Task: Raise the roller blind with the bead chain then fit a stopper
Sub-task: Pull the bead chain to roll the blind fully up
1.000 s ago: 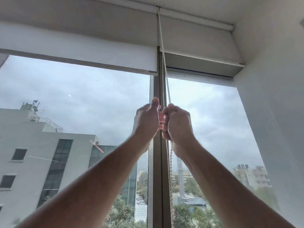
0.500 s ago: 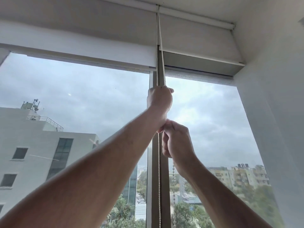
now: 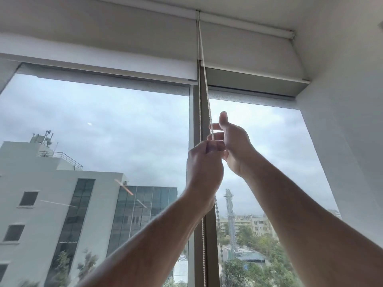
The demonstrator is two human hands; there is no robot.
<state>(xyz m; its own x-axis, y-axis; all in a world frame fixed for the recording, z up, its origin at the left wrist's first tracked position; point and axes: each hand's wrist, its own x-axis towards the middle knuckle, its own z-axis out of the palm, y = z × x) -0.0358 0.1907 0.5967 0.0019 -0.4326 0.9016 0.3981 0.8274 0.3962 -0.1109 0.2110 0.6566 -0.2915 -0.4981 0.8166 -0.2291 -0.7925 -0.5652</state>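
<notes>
The white bead chain (image 3: 205, 79) hangs from the roller tube down along the grey window mullion (image 3: 195, 112). My left hand (image 3: 204, 172) grips the chain in a fist. Just above it, the fingers of my right hand (image 3: 233, 146) curl round the chain, with the thumb pointing up. The left roller blind (image 3: 103, 67) is rolled high, its bottom bar near the top of the glass. Below my left hand the chain (image 3: 203, 235) runs on down and out of view. No stopper is visible.
A second roller blind (image 3: 248, 56) is rolled up over the right pane. The white side wall (image 3: 342, 141) stands close on the right. A dark strand of beads (image 3: 217, 212) hangs against the right pane. Buildings and trees lie beyond the glass.
My left hand has come down with the chain, from above the right hand to below it. My right hand has risen and taken the chain higher up. The left blind's bottom bar sits slightly higher.
</notes>
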